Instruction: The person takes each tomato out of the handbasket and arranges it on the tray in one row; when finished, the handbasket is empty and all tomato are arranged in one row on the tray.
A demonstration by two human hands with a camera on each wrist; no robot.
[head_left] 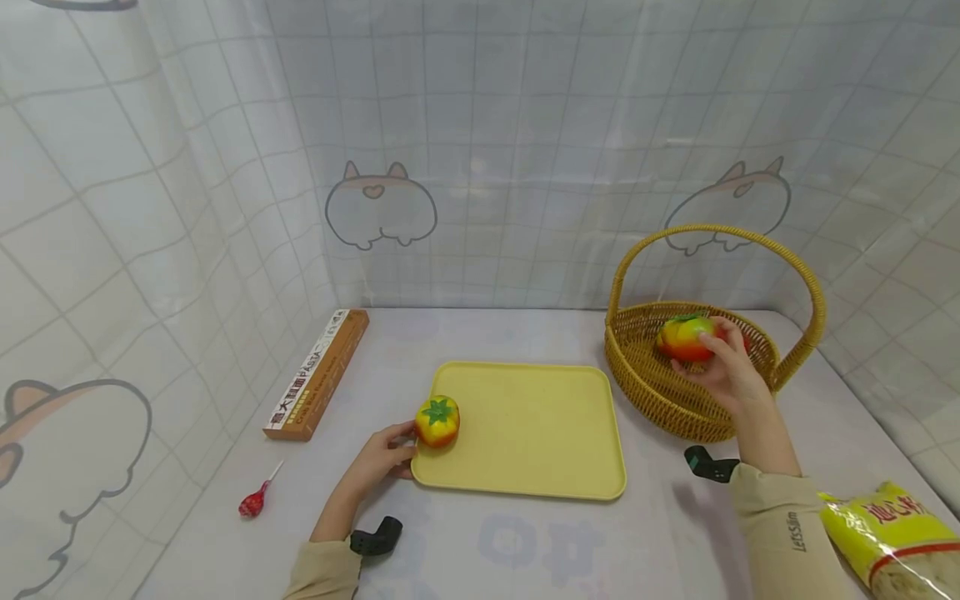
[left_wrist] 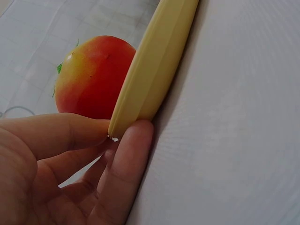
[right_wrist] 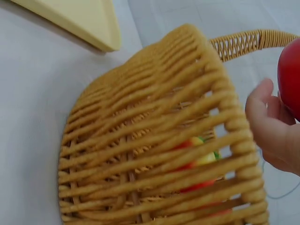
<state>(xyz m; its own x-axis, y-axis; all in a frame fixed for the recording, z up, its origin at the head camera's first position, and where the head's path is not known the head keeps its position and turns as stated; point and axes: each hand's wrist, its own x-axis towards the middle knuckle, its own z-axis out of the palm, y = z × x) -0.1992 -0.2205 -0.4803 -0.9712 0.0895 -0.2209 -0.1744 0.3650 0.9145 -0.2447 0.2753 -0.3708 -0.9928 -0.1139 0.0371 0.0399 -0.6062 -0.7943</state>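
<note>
At the far left, a red-wrapped lollipop (head_left: 253,502) lay near the left edge of the table (head_left: 652,542), its white stick angled toward the back. A brown-and-white pasta box (head_left: 318,375) lay lengthwise beside that same edge, reaching to the back left corner. Next came the left hand (head_left: 381,454), which pinched the rim of the yellow tray (head_left: 525,433) on its left edge, close to the near left corner. A red-and-yellow tomato (head_left: 437,422) sat on the tray against that left edge, green leaves up, just beside the fingers; whether they touched it I could not tell. The rest of the tray lay bare toward its right edge.

Just beyond that edge, near the table's back right corner, stood a wicker basket (head_left: 663,417) with a tall arched handle (head_left: 712,229). Over its opening the right hand (head_left: 723,367) grasped a second tomato (head_left: 690,343) between thumb and fingers, above the rim in the right wrist view. Another fruit (right_wrist: 199,161), red, yellow and green, showed through the weave inside. At the table's near right corner lay a yellow bag (head_left: 892,533) with red lettering, partly behind the right sleeve (head_left: 783,533).
</note>
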